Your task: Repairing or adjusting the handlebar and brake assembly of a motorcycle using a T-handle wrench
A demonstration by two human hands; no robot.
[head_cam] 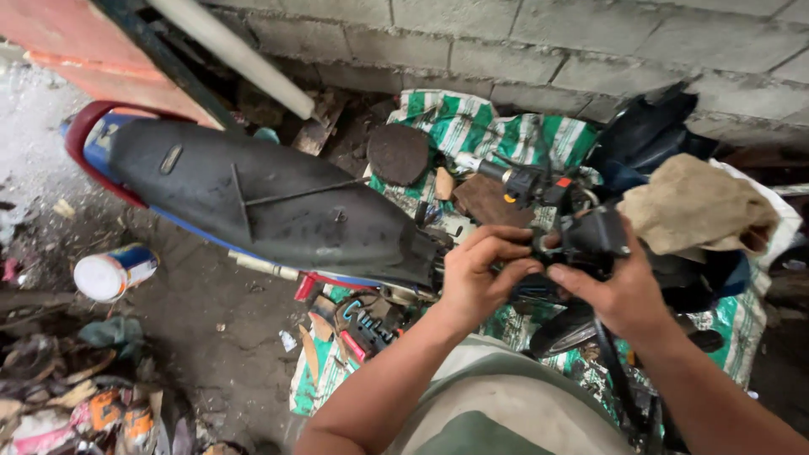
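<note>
The black handlebar switch housing [590,240] is clamped between the left hand [476,278] and right hand [619,291].

Grey block wall [590,50], dirty concrete floor [211,320], dim daylight.

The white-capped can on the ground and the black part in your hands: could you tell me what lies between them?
In the head view, the black motorcycle seat lies between the can and the black part held by both hands.
</note>
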